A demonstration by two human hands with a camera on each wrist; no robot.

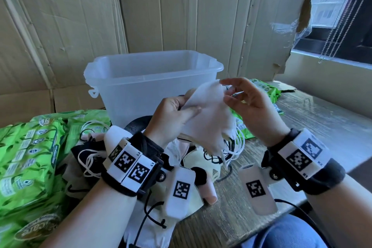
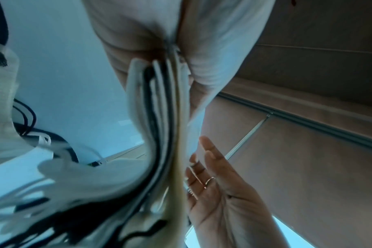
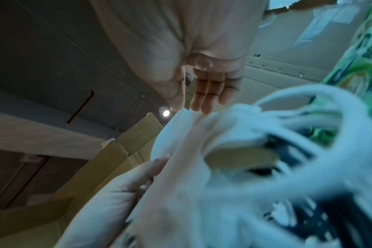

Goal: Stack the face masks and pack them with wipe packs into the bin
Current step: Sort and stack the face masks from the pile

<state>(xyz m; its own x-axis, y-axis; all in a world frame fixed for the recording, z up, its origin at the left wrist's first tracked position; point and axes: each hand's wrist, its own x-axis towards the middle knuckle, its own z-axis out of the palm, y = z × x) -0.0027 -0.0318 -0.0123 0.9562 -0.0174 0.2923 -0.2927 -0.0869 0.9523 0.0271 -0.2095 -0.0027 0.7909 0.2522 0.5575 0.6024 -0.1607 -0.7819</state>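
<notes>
My left hand (image 1: 177, 115) grips a stack of face masks (image 1: 209, 119) in front of the bin, thumb across the white top mask. In the left wrist view the stack's edges (image 2: 168, 104) show white, black and cream layers pinched in my palm. My right hand (image 1: 247, 102) hovers just right of the stack with fingers spread and relaxed, fingertips near its upper corner, holding nothing. The translucent plastic bin (image 1: 153, 78) stands upright behind my hands. More masks (image 1: 193, 165) with loose ear loops lie on the table below. Green wipe packs (image 1: 30, 151) lie at the left.
Another green wipe pack (image 1: 267, 90) lies right of the bin. Cardboard panels (image 1: 181, 10) wall off the back and left. The wooden table (image 1: 322, 123) runs on to the right, with a window (image 1: 342, 6) above it. Wrist cameras and cables hang under my forearms.
</notes>
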